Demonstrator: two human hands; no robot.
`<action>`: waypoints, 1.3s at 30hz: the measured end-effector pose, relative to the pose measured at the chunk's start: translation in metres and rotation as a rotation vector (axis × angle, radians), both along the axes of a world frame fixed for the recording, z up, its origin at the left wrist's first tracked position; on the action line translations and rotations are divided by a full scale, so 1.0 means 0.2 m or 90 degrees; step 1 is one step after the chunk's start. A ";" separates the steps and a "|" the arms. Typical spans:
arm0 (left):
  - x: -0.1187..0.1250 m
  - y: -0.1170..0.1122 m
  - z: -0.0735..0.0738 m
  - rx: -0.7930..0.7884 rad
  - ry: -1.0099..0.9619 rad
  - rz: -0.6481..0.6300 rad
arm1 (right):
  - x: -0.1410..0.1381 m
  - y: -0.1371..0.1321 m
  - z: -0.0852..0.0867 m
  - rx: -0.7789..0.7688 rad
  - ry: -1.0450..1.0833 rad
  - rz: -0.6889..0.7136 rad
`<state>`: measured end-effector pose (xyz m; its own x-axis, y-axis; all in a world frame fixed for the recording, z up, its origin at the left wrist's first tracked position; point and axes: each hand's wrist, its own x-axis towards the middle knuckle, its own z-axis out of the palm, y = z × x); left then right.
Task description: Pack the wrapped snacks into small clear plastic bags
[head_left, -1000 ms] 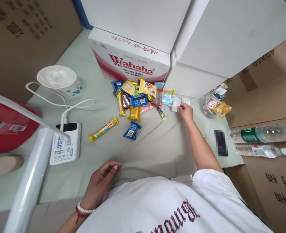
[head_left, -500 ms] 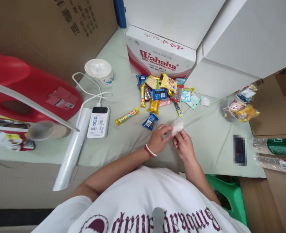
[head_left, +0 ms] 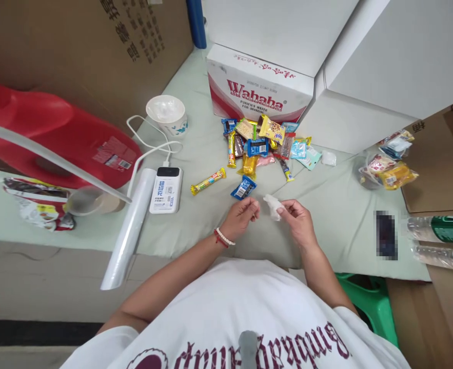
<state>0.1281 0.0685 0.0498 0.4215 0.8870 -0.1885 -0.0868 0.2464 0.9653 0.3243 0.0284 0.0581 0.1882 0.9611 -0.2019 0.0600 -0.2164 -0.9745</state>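
My right hand [head_left: 297, 220] pinches a small white wrapped snack [head_left: 272, 206] just above the pale green cloth [head_left: 195, 225]. My left hand [head_left: 239, 218], with a bead bracelet at the wrist, is curled next to it, its fingertips pinched together a little apart from the packet. Beyond both hands lies a pile of colourful snack packets [head_left: 264, 146]. A blue packet [head_left: 243, 187] and a long yellow bar [head_left: 208, 181] lie loose nearer to me.
A Wahaha box [head_left: 259, 89] and white boxes stand behind the pile. A power bank [head_left: 166, 189] with a cable, a white cup [head_left: 167, 114], a plastic roll [head_left: 128, 230] and a red container [head_left: 57, 136] are at left. More snacks [head_left: 390, 169], a phone [head_left: 386, 234] and water bottles [head_left: 441, 229] lie at right.
My right hand took the white packet from the pile's right edge and brought it toward me. My left hand came up to meet it, then drew slightly away.
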 end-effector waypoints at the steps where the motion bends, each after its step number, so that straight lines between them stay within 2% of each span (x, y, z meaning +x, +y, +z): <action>1: 0.01 0.00 0.01 -0.019 -0.024 -0.011 | -0.01 -0.01 0.00 0.017 -0.022 0.026; 4: 0.03 -0.01 0.01 -0.019 -0.048 0.019 | -0.05 -0.03 0.00 0.055 -0.068 0.096; 7: 0.02 -0.02 0.00 0.009 -0.029 0.043 | -0.07 -0.05 0.00 0.028 -0.023 0.077; 11: -0.04 -0.06 -0.01 0.030 0.029 -0.012 | -0.06 -0.07 0.01 -0.057 0.084 -0.009; 16: -0.11 -0.08 -0.03 0.048 0.100 -0.084 | 0.03 -0.11 0.01 -0.128 0.226 -0.103; 18: -0.11 -0.09 -0.03 0.041 0.087 -0.152 | 0.06 -0.15 0.00 -0.161 0.251 -0.086; 21: -0.11 -0.11 -0.03 -0.012 0.069 -0.250 | 0.07 -0.21 -0.02 -0.226 0.260 -0.012; 24: -0.12 -0.11 -0.02 -0.021 0.114 -0.239 | 0.12 -0.25 -0.06 -0.211 0.153 -0.019; 27: -0.17 -0.11 -0.02 -0.012 0.168 -0.153 | 0.29 -0.33 -0.07 -0.110 -0.094 -0.137; 29: -0.24 -0.11 -0.02 -0.026 0.187 -0.077 | 0.50 -0.42 -0.06 -0.062 -0.245 -0.259; 31: -0.33 -0.12 -0.02 -0.057 0.199 0.007 | 0.75 -0.55 -0.02 -0.045 -0.326 -0.429; 33: -0.41 -0.14 -0.03 -0.090 0.217 0.078 | 0.98 -0.67 0.03 -0.049 -0.301 -0.574; 35: -0.47 -0.16 -0.03 -0.100 0.243 0.117 | 1.14 -0.76 0.08 -0.055 -0.212 -0.625; 37: -0.48 -0.17 -0.02 -0.099 0.256 0.107 | 1.17 -0.78 0.11 -0.049 -0.142 -0.610; 39: -0.43 -0.18 0.00 -0.117 0.230 0.040 | 1.06 -0.72 0.11 -0.044 -0.100 -0.549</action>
<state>0.0419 0.0326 0.0507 0.2453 0.8468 -0.4721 0.2302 0.4221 0.8768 0.5355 -0.1157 0.0807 0.8736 0.4580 -0.1644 -0.0186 -0.3062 -0.9518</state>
